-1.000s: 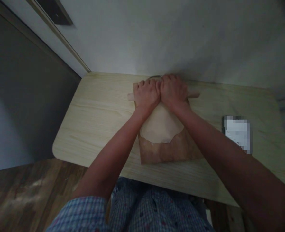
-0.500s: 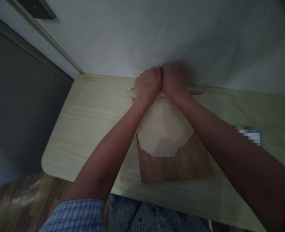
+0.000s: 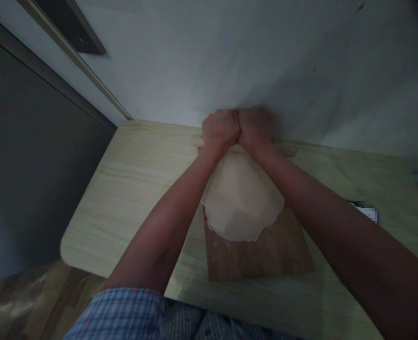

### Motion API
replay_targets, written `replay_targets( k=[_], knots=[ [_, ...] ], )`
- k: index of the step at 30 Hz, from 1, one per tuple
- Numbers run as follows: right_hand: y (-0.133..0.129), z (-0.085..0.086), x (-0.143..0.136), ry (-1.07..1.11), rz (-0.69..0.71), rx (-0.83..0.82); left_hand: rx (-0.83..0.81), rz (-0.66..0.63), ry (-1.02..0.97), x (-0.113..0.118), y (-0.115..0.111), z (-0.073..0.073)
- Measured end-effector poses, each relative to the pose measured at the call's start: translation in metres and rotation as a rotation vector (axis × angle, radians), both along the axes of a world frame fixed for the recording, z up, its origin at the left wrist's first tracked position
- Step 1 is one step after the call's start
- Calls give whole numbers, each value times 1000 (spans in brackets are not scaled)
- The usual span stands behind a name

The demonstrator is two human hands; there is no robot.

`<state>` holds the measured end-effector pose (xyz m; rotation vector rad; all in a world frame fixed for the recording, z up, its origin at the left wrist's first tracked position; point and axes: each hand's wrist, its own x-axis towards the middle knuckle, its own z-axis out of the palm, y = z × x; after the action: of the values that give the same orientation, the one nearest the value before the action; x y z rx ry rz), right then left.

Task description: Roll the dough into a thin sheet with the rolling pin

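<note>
Hands (image 3: 221,127) and rolling pin (image 3: 197,141) have shifted farther across the board (image 3: 260,259).

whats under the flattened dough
A brown wooden board shows past the near edge of the dough, resting on the wood-grain table. The board's surface directly beneath the dough is covered, and the dough's far edge is hidden by the rolling pin, left hand and right hand.
</note>
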<state>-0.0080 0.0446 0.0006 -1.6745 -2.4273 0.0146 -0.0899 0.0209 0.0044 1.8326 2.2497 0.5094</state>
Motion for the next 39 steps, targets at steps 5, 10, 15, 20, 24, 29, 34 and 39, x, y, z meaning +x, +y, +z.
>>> replay_targets(
  k=[5,10,15,20,24,29,34,39],
  knots=[
    [-2,3,-2,-54,-7,8,64,-3,48,-1,3,-5],
    [-14,3,-1,-35,-45,24,90,-63,84,-2,-7,-10],
    [-40,1,3,0,-146,-32,110,-27,166,-2,-37,-13],
    [-77,-5,9,46,-93,27,133,-9,221,1,-76,-17],
    [-105,-13,14,121,-24,139,186,-20,278,3,-104,-21],
    [-134,-20,21,168,-5,121,166,-42,316,4,-132,-23],
    [-156,-14,31,144,75,84,158,-95,353,1,-153,-21],
    [-164,-5,49,133,226,52,151,-121,401,0,-161,-17]
  ],
)
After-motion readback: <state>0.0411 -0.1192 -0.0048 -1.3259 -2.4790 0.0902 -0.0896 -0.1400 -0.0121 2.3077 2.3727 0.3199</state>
